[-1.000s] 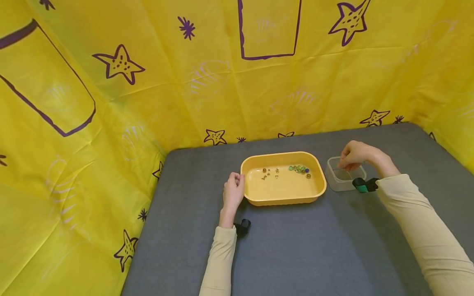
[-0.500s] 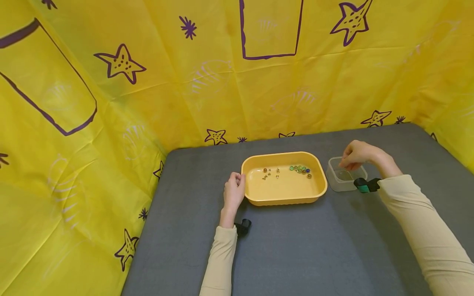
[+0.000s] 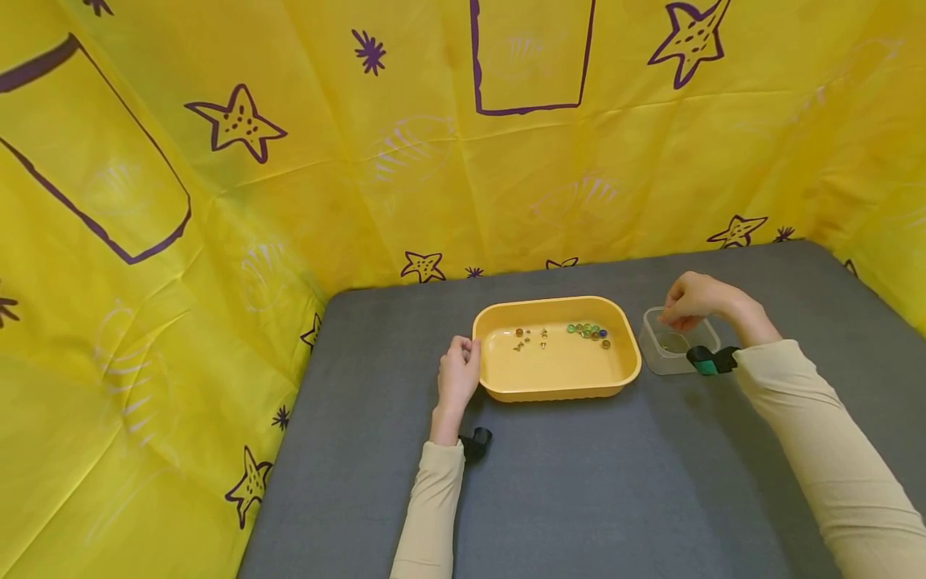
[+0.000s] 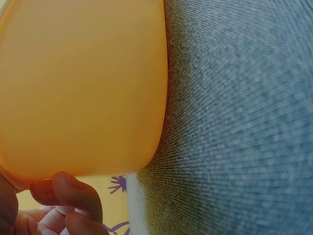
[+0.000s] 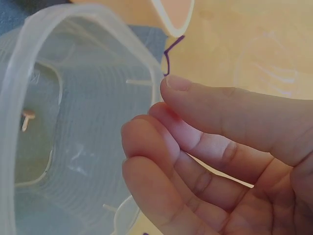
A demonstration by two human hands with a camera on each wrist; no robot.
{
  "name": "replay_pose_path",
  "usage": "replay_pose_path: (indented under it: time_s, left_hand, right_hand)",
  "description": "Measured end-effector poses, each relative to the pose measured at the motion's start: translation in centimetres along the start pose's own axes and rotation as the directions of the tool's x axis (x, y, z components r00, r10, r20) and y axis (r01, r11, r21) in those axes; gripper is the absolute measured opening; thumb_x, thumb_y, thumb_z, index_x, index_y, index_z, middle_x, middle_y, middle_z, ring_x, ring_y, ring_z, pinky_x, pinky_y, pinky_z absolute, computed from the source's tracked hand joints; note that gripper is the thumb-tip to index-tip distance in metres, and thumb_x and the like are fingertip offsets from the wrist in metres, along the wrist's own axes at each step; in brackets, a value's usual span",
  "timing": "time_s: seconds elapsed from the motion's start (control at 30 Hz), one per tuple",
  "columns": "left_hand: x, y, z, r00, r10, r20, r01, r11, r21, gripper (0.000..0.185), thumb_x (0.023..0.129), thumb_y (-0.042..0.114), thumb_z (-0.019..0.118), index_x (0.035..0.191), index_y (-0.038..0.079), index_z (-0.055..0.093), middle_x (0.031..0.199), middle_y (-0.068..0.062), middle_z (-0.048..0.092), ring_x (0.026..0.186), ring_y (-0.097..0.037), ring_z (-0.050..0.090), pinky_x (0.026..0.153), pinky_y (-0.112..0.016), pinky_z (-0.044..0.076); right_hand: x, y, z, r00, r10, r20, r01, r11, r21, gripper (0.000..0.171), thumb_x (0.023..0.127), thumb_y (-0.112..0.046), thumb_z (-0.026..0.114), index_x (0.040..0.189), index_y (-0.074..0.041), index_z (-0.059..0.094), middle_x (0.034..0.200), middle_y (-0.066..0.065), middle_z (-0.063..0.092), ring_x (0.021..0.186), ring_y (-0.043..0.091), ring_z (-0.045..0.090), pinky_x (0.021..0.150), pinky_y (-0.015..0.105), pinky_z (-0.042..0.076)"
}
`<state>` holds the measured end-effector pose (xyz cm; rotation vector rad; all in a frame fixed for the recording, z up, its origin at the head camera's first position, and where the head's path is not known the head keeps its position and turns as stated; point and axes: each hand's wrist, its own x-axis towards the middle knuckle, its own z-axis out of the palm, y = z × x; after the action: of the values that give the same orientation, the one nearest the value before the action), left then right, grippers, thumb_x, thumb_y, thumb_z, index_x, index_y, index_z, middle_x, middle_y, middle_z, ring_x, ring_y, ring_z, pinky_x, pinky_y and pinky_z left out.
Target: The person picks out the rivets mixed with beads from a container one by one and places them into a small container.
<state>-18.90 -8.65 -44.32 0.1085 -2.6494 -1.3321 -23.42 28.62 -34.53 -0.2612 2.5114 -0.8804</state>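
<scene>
A table nook screened by yellow cloth (image 3: 325,217), printed with purple starfish (image 3: 239,125), which hangs along 3 edges of the grey tabletop (image 3: 579,490): left, far and right. It hides the room beyond; home or studio cannot be told.

Tray (image 3: 557,374) w/ marbles (image 3: 587,328) & tacks (image 3: 544,333) on tbl (image 3: 579,482), L of tub (image 3: 657,355) w/ tack (image 5: 28,116).

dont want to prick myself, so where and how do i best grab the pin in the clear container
Probably pinch the pin by its head, coming from above with thumb and fingertip. The right wrist view shows a wide head on a thin shank, and the walls of the clear container surround it, leaving the open top as the way in.
</scene>
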Motion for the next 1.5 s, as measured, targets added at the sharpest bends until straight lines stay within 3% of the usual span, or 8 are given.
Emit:
replay_pose_path:
  time_s: [1.03, 1.5]
  left_hand:
    - [0.0, 0.0, -0.1, 1.000, -0.003, 0.003, 0.003, 1.000, -0.003, 0.022, 0.095, 0.025, 0.051, 0.089, 0.004, 0.054, 0.062, -0.001, 0.046, 0.052, -0.015, 0.043, 0.051, -0.027, 0.034]
    - [0.2, -0.1, 0.1, 1.000, -0.015, 0.002, 0.015, 1.000, 0.023, 0.022, 0.095, 0.026, 0.051, 0.089, 0.006, 0.054, 0.064, -0.002, 0.047, 0.054, -0.016, 0.044, 0.052, -0.028, 0.035]
  right_hand:
    - [2.8, -4.1, 2.2, 0.998, -0.066, 0.009, 0.066, 0.998, 0.002, 0.012, 0.083, -0.008, 0.064, 0.082, 0.004, 0.065, 0.068, 0.005, 0.060, 0.064, 0.017, 0.059, 0.064, 0.034, 0.051]
    - [3.9, -5.1, 3.4, 0.993, -0.112, 0.024, 0.112, 0.993, -0.026, 0.011, 0.082, -0.006, 0.062, 0.074, 0.000, 0.061, 0.064, 0.005, 0.058, 0.060, 0.018, 0.056, 0.063, 0.034, 0.049]
